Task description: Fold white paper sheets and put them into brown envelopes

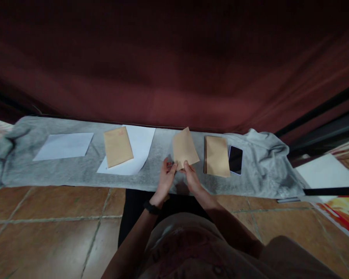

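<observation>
A tan paper envelope [186, 147] is held up over the grey cloth, tilted, by its near edge. My left hand [166, 176] pinches its near left corner, and a dark band circles that wrist. My right hand [191, 176] grips the near edge just beside, thumb on top. To the right lies a stack of similar tan envelopes [217, 156]. On the left, another tan envelope [118, 147] rests on white paper [142, 143]. Whether anything is inside the held envelope cannot be seen.
The grey cloth [159, 135] covers a long narrow surface. A phone [235, 159] lies right of the stack, and a white sheet [64, 146] at far left. A dark red curtain [163, 104] hangs behind. White board [327, 172] and a colourful printed item [346, 213] are at far right.
</observation>
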Available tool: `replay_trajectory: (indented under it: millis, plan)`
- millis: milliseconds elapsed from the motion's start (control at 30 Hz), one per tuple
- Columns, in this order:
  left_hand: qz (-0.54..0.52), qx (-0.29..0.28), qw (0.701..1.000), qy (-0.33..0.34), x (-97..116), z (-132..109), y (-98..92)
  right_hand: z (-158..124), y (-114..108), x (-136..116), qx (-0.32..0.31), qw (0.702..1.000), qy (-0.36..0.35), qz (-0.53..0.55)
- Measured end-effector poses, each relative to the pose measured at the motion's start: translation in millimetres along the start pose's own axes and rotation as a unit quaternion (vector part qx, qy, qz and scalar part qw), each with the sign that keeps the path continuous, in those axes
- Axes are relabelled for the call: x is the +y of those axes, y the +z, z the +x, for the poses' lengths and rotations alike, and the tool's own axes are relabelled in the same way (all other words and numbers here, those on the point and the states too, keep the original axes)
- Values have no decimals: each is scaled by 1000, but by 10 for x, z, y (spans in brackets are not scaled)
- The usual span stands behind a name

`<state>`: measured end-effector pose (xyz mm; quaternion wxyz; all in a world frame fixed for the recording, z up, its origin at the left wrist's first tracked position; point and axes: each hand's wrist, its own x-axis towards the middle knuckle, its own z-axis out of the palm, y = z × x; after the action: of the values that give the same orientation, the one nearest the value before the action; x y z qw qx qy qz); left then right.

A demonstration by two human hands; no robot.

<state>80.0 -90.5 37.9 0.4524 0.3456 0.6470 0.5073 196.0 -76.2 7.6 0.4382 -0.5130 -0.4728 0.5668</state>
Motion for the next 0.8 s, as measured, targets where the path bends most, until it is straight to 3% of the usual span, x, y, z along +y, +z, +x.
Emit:
replay_trajectory:
  millis: [133,233,367,433,567,633,733,800]
  plan:
    - [-106,-79,990,-48,-155,-3,-2,-91,76,52,-16,996,54,64]
    - [-109,-68,990,-54,-186,34,-45,-135,38,45,-52,994,79,48]
    - [-52,-47,997,-42,-223,88,-129,-190,-106,8,-160,980,120,-15]
    - [-8,-35,999,-17,-254,72,-155,-232,-178,-15,-171,977,78,-99]
    - [50,-23,998,16,-310,-26,-150,-314,-280,-59,-87,957,-71,-266]
    - [70,-29,997,14,-323,-63,-139,-335,-308,-56,-76,926,-133,-345]
    - [133,-29,991,15,-328,-63,-146,-339,-332,9,-87,833,-217,-501]
    - [190,-12,981,30,-324,-39,-166,-333,-347,78,-93,791,-233,-558]
